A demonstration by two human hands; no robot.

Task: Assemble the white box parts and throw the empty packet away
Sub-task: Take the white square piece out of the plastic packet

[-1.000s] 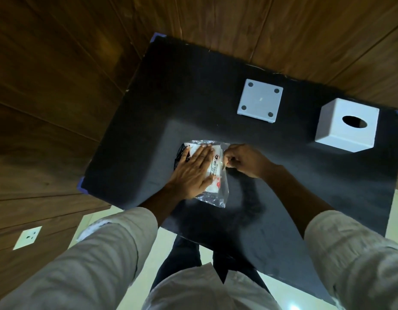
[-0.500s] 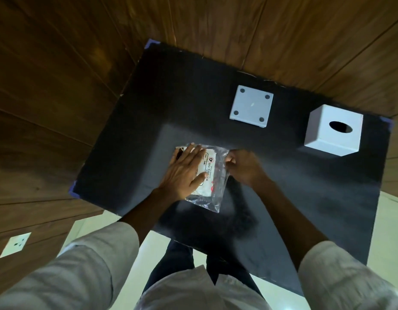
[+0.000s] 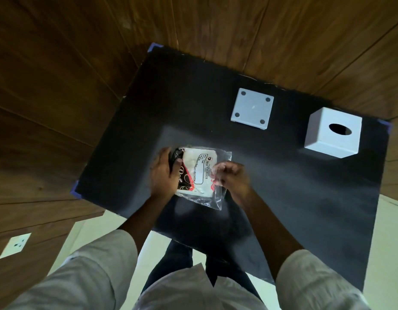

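A clear plastic tissue packet (image 3: 200,173) with white tissues inside lies on the black table (image 3: 283,189), near its front edge. My left hand (image 3: 163,175) grips the packet's left side. My right hand (image 3: 232,175) pinches the clear plastic at the packet's right edge. A flat white square base (image 3: 252,108) with four dark dots lies at the back of the table. To its right stands the white box cover (image 3: 333,132) with an oval hole on top.
Wooden wall panels surround the table on the left and behind. A white wall socket (image 3: 14,245) sits low on the left. Pale floor shows under the table's front edge, beside my legs.
My left hand has slid off the top of the packet to its left side, uncovering the label. My right hand has lifted slightly with the plastic edge pinched.
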